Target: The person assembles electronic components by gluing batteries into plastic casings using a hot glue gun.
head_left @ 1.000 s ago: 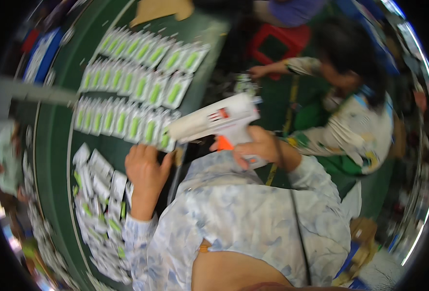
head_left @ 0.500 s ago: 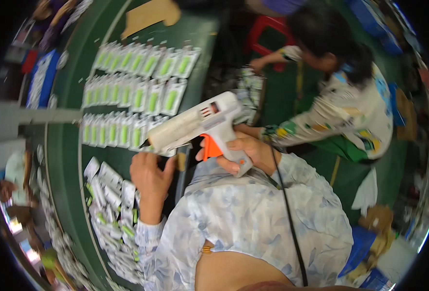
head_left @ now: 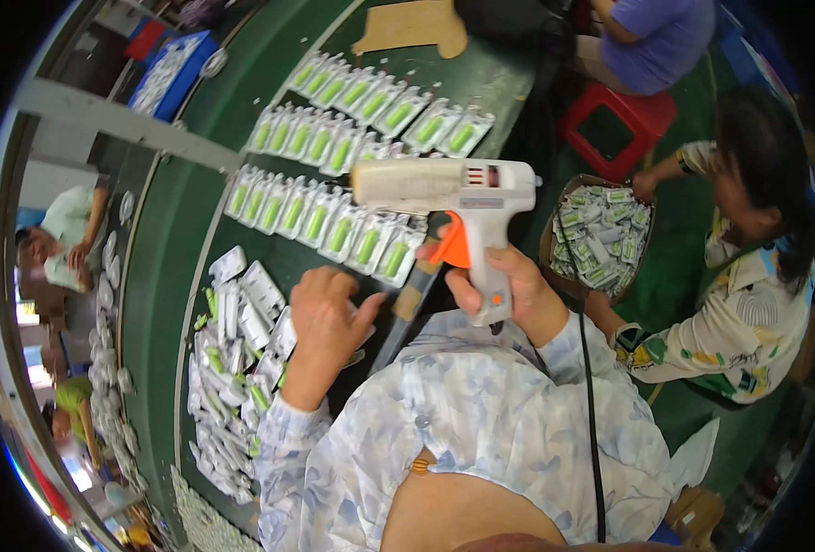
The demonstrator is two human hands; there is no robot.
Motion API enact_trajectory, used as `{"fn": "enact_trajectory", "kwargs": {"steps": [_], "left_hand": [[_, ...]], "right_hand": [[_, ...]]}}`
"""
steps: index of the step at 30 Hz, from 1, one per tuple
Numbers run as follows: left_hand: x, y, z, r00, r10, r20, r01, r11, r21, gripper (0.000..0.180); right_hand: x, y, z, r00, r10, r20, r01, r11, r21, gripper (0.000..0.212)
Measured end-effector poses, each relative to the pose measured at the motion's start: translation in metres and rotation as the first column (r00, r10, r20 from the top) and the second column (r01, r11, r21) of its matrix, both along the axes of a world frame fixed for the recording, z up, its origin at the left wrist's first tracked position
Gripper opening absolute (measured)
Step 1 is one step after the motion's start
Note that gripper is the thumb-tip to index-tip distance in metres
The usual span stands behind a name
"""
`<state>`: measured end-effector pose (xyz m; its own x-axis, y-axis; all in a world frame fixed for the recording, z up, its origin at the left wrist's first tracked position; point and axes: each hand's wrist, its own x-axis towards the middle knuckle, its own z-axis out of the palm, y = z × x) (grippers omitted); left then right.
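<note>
My right hand (head_left: 529,293) grips the handle of a white hot glue gun (head_left: 407,187) with an orange trigger. The gun is held up level over the bench edge, its nozzle toward the left. Beyond and below it, white plastic casings with light green cylinders (head_left: 315,224) lie in three rows on the green bench, some hidden behind the gun. On the bench near its edge rests my left hand (head_left: 329,317), fingers loosely bent and thumb apart, with nothing visible in it. Beside it lies a heap of loose white casings and green cylinders (head_left: 232,382).
A black cord (head_left: 591,414) hangs from the gun along my right side. On the right, a co-worker (head_left: 748,276) reaches into a carton of similar parts (head_left: 601,241). A red stool (head_left: 614,129) and another seated person (head_left: 656,41) are beyond. Cardboard (head_left: 412,26) lies on the far bench.
The view has swung left, so the bench appears farther right. The glue gun has turned from a downward slant to level. My left hand remains near the bench edge.
</note>
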<state>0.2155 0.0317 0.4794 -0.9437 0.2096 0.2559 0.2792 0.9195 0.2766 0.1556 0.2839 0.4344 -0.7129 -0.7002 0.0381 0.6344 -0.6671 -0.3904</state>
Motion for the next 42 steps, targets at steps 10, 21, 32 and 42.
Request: {"fn": "enact_trajectory", "kwargs": {"steps": [10, 21, 32, 42], "left_hand": [[0.011, -0.048, -0.026, 0.964, 0.112, 0.240, -0.164, 0.964, 0.207, 0.017], [0.008, -0.159, -0.132, 0.988, 0.133, 0.077, -0.146, 0.969, 0.197, 0.019], [0.049, -0.191, -0.168, 0.911, 0.412, -0.007, -0.409, 0.905, 0.117, 0.019], [0.031, -0.195, -0.142, 0.909, 0.417, -0.015, -0.411, 0.901, 0.136, 0.018]], "right_hand": [[-0.013, -0.045, -0.042, 0.994, 0.099, 0.039, -0.099, 0.995, 0.004, 0.035], [-0.044, -0.131, -0.146, 0.953, 0.130, -0.275, -0.033, 0.942, 0.333, 0.046], [-0.120, -0.117, -0.198, 0.976, 0.038, -0.217, -0.009, 0.991, 0.131, 0.060], [-0.129, -0.124, -0.157, 0.961, 0.095, -0.259, -0.037, 0.975, 0.218, 0.060]]}}
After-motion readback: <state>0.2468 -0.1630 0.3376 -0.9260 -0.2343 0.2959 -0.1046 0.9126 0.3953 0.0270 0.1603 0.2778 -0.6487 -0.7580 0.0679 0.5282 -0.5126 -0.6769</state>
